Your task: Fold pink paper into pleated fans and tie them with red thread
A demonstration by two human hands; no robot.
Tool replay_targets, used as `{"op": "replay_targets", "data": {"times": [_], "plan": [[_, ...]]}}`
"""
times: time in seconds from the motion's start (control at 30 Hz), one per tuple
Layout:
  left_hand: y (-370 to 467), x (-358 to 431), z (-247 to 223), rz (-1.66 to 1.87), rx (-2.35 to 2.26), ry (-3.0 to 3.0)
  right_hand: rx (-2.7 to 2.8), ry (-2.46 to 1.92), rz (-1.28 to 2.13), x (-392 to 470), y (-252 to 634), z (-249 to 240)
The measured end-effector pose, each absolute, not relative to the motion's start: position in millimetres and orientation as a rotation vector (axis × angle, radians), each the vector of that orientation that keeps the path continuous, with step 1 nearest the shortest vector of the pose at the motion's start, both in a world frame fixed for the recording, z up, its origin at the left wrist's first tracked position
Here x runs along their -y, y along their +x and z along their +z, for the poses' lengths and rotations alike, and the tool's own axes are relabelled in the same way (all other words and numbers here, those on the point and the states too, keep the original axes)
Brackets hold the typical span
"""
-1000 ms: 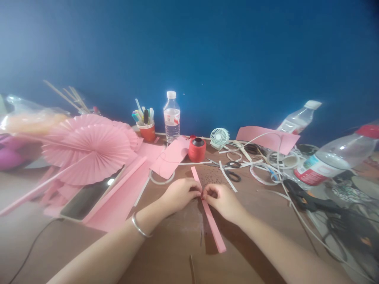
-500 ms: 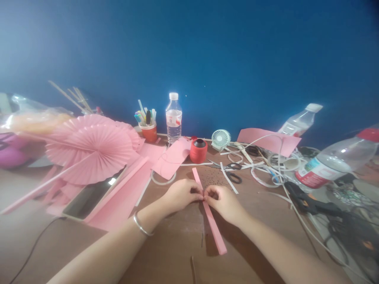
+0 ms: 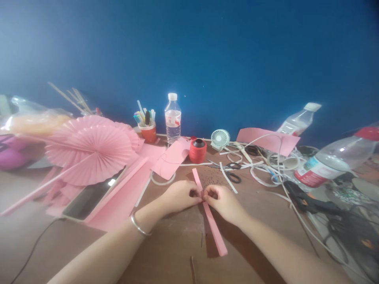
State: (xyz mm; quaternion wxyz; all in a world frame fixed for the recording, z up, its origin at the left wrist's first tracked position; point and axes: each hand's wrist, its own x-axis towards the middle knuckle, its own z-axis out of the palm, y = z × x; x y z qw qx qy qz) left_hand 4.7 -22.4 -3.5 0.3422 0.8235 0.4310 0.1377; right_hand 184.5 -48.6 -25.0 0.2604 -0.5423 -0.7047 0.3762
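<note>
A narrow pink folded paper strip [image 3: 214, 228] runs lengthwise between my hands, its near end toward me. My left hand [image 3: 183, 195], with a silver bangle at the wrist, pinches the strip around its middle from the left. From the right, my right hand [image 3: 220, 200] pinches the same spot, the fingertips of both hands nearly touching. Small dark specks lie on the brown table [image 3: 171, 252] just beyond my right hand.
Pink pleated fans [image 3: 97, 152], a phone [image 3: 91, 197] and pink sheets [image 3: 124, 197] lie left. Behind stand a water bottle [image 3: 173, 120], red container [image 3: 197, 151] and small fan [image 3: 220, 139]. Scissors [image 3: 233, 176], cables, a large bottle [image 3: 331, 163] and a glue gun [image 3: 310, 203] are right.
Both hands hold the strip at the same place, with only a slight shift of the left fingers and wrist. The view has moved very slightly.
</note>
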Motion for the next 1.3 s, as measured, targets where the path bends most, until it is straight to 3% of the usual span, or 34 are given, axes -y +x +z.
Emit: {"op": "replay_targets", "data": {"times": [1.3], "plan": [[9,23,-8,0.392,-1.156,2.209,1.821,-1.440,1.121,46,185,-18]]}}
